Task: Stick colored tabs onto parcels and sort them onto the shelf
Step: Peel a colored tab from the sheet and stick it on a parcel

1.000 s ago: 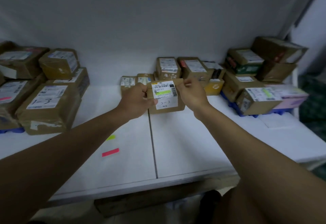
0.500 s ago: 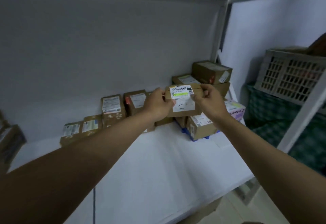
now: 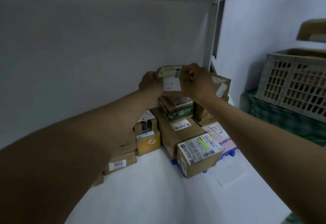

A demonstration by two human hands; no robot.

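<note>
Left hand (image 3: 150,82) and right hand (image 3: 195,81) are gripping a small brown cardboard parcel (image 3: 170,80) with curled fingers, above the stacked boxes (image 3: 178,126) at twelve o'clock.

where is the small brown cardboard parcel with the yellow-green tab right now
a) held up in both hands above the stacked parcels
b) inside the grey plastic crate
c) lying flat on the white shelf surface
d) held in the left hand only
a: the small brown cardboard parcel with the yellow-green tab is gripped between the left hand and the right hand, raised over the green-sided box topping the stack.
</note>
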